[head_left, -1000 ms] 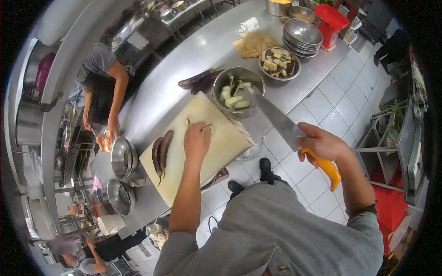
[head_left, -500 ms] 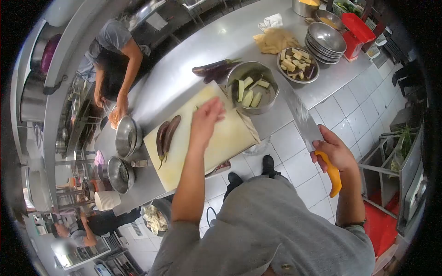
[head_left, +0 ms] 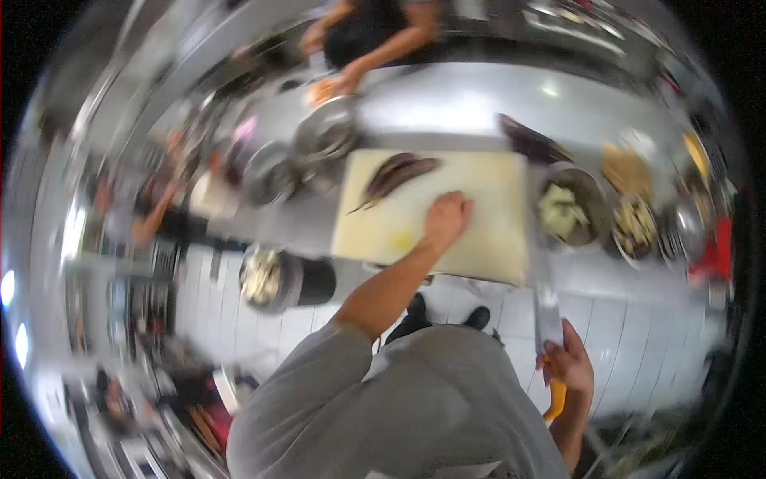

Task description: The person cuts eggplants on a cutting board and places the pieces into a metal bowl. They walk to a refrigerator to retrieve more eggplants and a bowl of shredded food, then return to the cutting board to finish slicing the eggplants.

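Observation:
A large kitchen knife [head_left: 548,315] with a yellow handle is gripped in my right hand [head_left: 568,367], low at the right beside the board. Its broad blade points up past the board's right edge. My left hand [head_left: 449,217] is over the middle of the white cutting board [head_left: 487,180], its fingers smeared by motion; nothing shows in it. Two long purple eggplants [head_left: 399,174] lie on the board, up and left of that hand. Right of the board stands a steel bowl [head_left: 594,195] with pale cut eggplant pieces [head_left: 562,214].
Another eggplant [head_left: 531,140] lies behind the bowl. Farther right are a bowl of cut pieces [head_left: 636,227], a tan cloth [head_left: 626,169] and a red object [head_left: 720,247]. Metal bowls [head_left: 327,128] stand left. A co-worker's hand [head_left: 349,80] works across the table. A bin [head_left: 291,281] stands below.
The whole view has swung round and blurred, so the board now lies level ahead of me. My left hand is lower over the board; the knife stays in my right hand.

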A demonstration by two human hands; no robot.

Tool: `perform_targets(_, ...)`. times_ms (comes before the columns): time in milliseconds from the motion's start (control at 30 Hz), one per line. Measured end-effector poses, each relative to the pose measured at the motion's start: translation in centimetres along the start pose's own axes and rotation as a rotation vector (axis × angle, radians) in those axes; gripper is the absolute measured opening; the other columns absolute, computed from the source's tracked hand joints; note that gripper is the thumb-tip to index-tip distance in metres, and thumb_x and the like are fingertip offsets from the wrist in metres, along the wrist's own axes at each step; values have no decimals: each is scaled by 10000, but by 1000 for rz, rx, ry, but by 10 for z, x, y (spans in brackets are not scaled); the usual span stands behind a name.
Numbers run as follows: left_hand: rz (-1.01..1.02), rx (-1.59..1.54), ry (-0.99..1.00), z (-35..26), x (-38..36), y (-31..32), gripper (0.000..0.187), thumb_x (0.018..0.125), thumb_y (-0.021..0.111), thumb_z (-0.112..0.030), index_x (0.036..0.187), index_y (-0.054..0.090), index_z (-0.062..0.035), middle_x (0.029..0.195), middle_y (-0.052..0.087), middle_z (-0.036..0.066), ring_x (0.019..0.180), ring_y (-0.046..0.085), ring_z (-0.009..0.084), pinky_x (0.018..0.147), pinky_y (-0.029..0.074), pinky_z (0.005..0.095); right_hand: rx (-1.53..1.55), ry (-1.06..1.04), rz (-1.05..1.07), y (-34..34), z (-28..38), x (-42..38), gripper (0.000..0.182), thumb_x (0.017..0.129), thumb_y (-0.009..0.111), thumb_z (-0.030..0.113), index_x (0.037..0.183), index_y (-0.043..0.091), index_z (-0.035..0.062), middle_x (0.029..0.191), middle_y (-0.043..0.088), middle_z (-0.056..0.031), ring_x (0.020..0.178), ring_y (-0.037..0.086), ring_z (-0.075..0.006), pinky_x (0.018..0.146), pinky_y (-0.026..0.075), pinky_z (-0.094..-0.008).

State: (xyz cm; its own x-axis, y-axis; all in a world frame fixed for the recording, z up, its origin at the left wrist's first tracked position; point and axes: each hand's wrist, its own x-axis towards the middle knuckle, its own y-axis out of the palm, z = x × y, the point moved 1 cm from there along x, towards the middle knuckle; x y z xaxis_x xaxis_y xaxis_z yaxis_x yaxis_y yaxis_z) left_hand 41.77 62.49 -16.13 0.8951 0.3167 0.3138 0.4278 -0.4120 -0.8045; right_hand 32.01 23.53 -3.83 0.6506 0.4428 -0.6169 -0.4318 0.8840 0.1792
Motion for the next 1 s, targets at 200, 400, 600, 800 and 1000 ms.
perform_targets(200,-698,-1629,-1027,140,-109,-184,214,1036,466,-213,945,598,-71,838,601,82,779,597,213,703,556,419,-51,52,43,42,35,4,490,966,519,6,1447,430,45,765,625,-106,535,605,-170,361,456,-267)
perform_targets(400,-1071,-1360,-1438,389,-194,-372,683,982,511,-618,1353,595,-51,1328,632,218,1221,618,401,906,542,570,-178,66,87,96,59,28,434,973,531,56,1404,483,63,739,628,-100,482,539,-140,387,432,-259)
perform_targets(600,-470,-465,-430,245,-61,-287,270,1013,649,-217,1160,707,1,1090,761,101,1060,705,201,944,522,304,-269,18,58,139,55,45,374,1028,526,117,1398,490,80,759,648,-100,462,508,-131,425,437,-282)
perform_targets(800,8,112,386,85,50,-106,318,907,665,-173,1182,650,-15,1243,640,157,1182,596,346,947,508,471,-654,-94,-117,162,50,76,283,1045,514,176,1299,468,58,769,657,-124,546,587,-184,481,492,-351)
perform_targets(1000,77,362,434,100,52,-46,279,863,660,-187,1093,658,-29,1124,613,197,1091,585,346,892,483,476,-1165,-325,-289,145,35,89,292,973,538,115,1231,442,15,836,670,-296,838,653,-501,750,501,-599)
